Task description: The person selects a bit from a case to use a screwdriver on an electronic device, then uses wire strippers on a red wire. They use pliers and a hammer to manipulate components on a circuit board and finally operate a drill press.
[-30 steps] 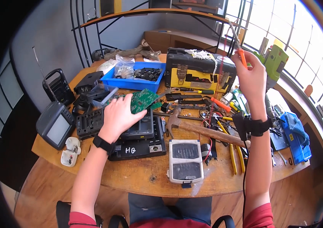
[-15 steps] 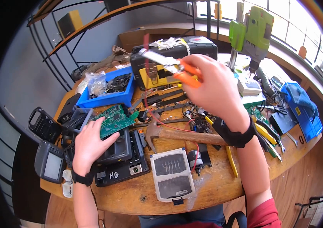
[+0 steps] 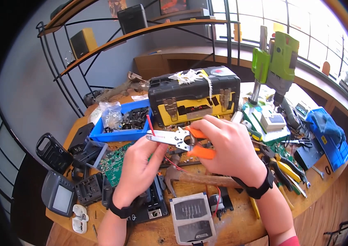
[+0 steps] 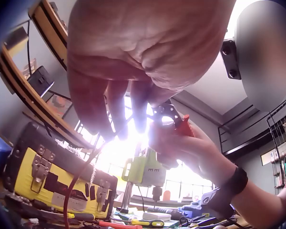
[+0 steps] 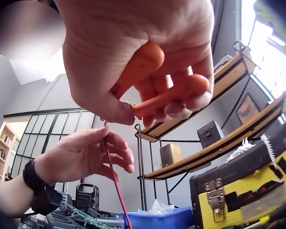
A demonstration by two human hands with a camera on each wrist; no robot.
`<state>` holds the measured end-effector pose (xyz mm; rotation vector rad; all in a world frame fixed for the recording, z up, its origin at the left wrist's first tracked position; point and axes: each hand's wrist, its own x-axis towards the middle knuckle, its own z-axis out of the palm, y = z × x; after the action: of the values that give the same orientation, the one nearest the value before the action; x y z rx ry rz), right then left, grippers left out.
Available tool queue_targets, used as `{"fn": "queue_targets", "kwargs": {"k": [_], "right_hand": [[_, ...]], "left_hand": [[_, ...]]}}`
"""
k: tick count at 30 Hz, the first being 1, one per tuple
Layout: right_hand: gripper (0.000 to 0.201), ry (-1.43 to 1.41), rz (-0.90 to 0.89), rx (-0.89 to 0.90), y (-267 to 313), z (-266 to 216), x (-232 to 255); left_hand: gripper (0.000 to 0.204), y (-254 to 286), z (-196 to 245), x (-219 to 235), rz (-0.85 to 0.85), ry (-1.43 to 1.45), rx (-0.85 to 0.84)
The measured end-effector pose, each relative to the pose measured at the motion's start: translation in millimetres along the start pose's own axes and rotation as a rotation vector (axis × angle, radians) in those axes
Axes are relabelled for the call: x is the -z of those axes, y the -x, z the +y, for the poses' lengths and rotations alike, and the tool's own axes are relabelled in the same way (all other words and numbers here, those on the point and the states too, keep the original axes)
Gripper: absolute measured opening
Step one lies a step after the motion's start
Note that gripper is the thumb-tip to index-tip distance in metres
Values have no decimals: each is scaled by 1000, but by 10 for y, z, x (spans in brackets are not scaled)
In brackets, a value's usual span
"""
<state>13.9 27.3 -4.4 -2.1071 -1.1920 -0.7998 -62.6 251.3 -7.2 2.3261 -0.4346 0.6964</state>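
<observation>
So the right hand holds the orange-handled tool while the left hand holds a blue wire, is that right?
Not quite: the wire is red, not blue, as the right wrist view shows. The left hand does hold it, and the right hand does hold the orange-handled tool.

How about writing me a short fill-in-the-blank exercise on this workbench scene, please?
1. The right hand grips a metal hand tool with ____ handles.
2. The left hand pinches a wire whose colour is ____.
3. The big toolbox is black and ____.
4. The hammer's handle is made of ____.

Missing words: orange; red; yellow; wood.
</observation>
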Motion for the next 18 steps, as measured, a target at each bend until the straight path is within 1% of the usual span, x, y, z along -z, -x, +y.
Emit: {"fn": "queue_targets", "kwargs": {"k": [1,3,4,5,7,8,9,10,11,13,14,15,16,17,18], "right_hand": [[38,-5,-3,14,-11,-14,-2],[43,18,10,-4,-35,-44,-6],[50,42,-26,-19,-42,-69,-1],[50,34,-35,-7,-46,-76,-17],[57,0,-29,-30,-31,-86,-40],[62,12,-72,-67,-36,-116,-9],[62,9,-76,-64,-43,-123,5],[61,45,-42,-51,-51,-125,17],[61,81,-6,-36,-63,-129,35],[63,98,-28,-44,-53,-141,55],[64,16,-28,-68,-39,-135,46],[65,-66,-28,-91,-31,-133,42],[65,-65,-28,-89,-28,-139,43],[65,-59,-36,-92,-23,-147,44],[66,-54,-42,-96,-22,-155,44]], "left_hand": [[20,9,6,2,11,-7,-7],[16,20,-99,-35,64,-41,-105],[16,29,-110,-38,76,-46,-92],[15,34,-119,-45,53,-79,-92],[13,42,-135,-57,30,-110,-80],[13,34,-142,-58,34,-156,-103],[13,30,-151,-55,37,-202,-127],[13,34,-162,-43,34,-245,-129],[13,31,-159,-32,37,-247,-127],[13,18,-138,-2,30,-228,-110],[13,7,-143,14,32,-229,-110],[12,-7,-151,36,20,-92,-50],[12,-14,-156,53,6,45,8],[12,-7,-164,58,6,45,6],[12,3,-178,56,13,-82,-33]]}}
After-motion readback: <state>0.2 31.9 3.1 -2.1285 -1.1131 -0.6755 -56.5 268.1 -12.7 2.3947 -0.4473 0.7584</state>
